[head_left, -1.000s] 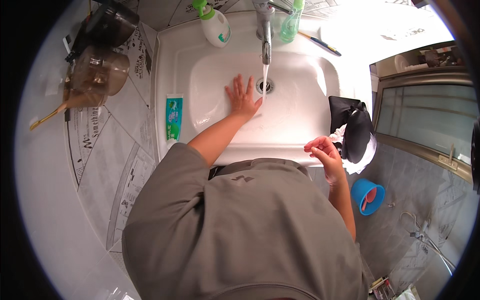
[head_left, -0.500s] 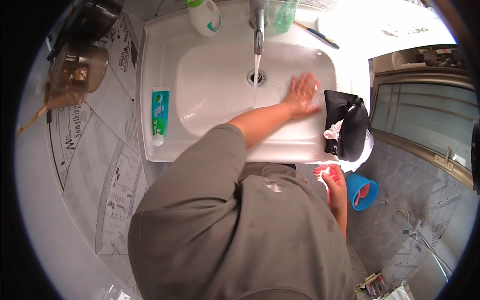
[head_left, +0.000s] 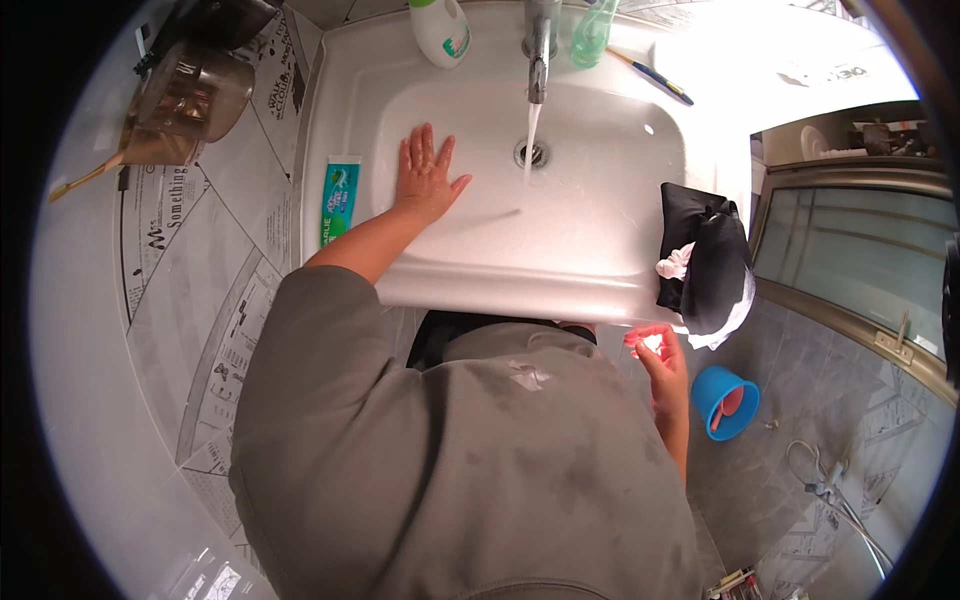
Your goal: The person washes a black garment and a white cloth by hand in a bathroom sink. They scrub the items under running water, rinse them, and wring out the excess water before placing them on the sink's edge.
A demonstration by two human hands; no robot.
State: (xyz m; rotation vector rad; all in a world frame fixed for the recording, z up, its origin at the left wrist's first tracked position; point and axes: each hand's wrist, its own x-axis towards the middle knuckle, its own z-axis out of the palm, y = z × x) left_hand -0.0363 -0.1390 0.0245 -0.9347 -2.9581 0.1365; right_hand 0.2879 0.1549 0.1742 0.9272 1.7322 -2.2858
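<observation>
My left hand [head_left: 428, 182] lies spread on the left part of the white sink basin [head_left: 590, 225], fingers apart and pointing toward the back. It looks wet and holds nothing. Water [head_left: 532, 135] runs from the metal faucet [head_left: 540, 55] down by the drain [head_left: 533, 153]. My right hand [head_left: 662, 358] hangs in front of the sink's right front corner, palm up, with its fingers loosely curled and the thumb apart. Strong glare whitens the palm; no held object can be made out. A green toothpaste tube [head_left: 340, 195] lies on the left rim, partly covered by my left forearm.
A black cloth bundle [head_left: 715, 270] with white material hangs over the right rim. At the back stand a white bottle [head_left: 440, 35] and a green clear bottle [head_left: 593, 38]; a toothbrush [head_left: 655, 76] lies beside them. A blue bucket [head_left: 722, 402] holding a pink scoop stands on the floor right.
My left hand has swept across the basin from its right side to its left side, fingers still spread. The right hand has barely moved. The view has shifted slightly.
</observation>
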